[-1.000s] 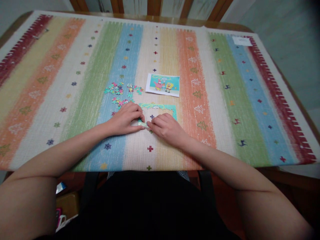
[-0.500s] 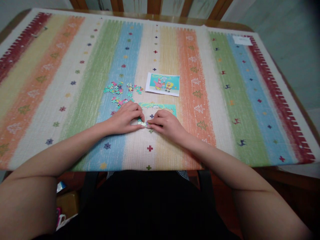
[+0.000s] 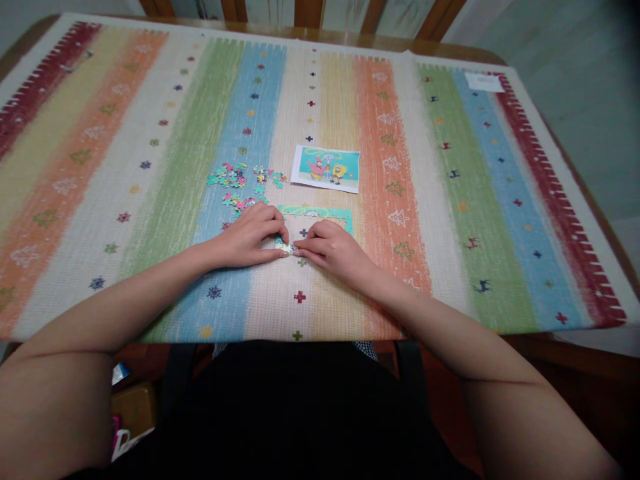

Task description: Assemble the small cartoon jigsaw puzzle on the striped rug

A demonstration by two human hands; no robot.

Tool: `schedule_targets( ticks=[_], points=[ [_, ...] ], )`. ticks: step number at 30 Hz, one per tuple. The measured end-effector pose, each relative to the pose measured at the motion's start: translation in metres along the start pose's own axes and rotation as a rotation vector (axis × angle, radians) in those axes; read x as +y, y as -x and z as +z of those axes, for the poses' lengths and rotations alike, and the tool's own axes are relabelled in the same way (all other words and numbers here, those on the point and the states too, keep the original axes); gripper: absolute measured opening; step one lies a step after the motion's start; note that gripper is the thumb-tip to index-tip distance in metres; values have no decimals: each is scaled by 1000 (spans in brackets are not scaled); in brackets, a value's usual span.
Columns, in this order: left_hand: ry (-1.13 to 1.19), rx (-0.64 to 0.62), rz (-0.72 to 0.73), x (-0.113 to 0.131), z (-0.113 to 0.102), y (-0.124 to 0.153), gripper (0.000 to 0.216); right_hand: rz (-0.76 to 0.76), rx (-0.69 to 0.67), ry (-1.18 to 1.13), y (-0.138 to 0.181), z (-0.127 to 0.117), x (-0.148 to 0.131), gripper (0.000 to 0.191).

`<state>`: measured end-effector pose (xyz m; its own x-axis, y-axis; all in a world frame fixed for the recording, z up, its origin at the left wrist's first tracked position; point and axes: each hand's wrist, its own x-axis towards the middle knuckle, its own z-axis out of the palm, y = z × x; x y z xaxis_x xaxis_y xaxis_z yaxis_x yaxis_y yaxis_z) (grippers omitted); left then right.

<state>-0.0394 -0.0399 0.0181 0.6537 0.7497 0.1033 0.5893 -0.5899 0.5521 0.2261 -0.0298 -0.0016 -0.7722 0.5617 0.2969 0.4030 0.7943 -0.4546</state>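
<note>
One small piece (image 3: 295, 248) sits near the middle of the desk's near side, its outline too small and too covered to read. The right hand (image 3: 336, 251) pinches it between thumb and forefinger, the other fingers curled in behind. Just left of it a short row (image 3: 282, 247) of pale green pieces lies flat, and the left hand (image 3: 256, 233) arches over this row, thumb along its near side and bent forefinger above; the tips come close to the right hand's, but whether they grip the row or only steady it I cannot tell. Beyond both hands runs a strip (image 3: 315, 213) of joined pieces, turquoise with yellow-green lines, its right end partly hidden by the right hand. Loose pieces (image 3: 227, 175) in green, pink and yellow lie in small heaps beyond the left hand and to its left, some overlapping. Past the strip, near the heaps, a card (image 3: 329, 168) with a white left margin shows three cartoon figures on turquoise. All of this rests on a striped cloth (image 3: 440, 200) printed with trees, crosses and deer, spread over a wooden desk (image 3: 400, 45). Well apart, toward the far right corner, lies a white slip (image 3: 484, 82). Wooden slats (image 3: 309, 15) stand behind the desk's far edge.
</note>
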Motion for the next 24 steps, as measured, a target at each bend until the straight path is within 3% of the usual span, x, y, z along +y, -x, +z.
schedule_targets(
  ticks=[8,19,24],
  points=[
    [-35,20,-71,7,5,-2,39,14,10,136,6,3,-10,31],
    [-90,88,-92,14,15,0,37,35,17,-33,10,-1,-4,21],
    [-61,70,-130,15,14,-1,32,46,-43,8,12,-10,-4,16]
  ],
)
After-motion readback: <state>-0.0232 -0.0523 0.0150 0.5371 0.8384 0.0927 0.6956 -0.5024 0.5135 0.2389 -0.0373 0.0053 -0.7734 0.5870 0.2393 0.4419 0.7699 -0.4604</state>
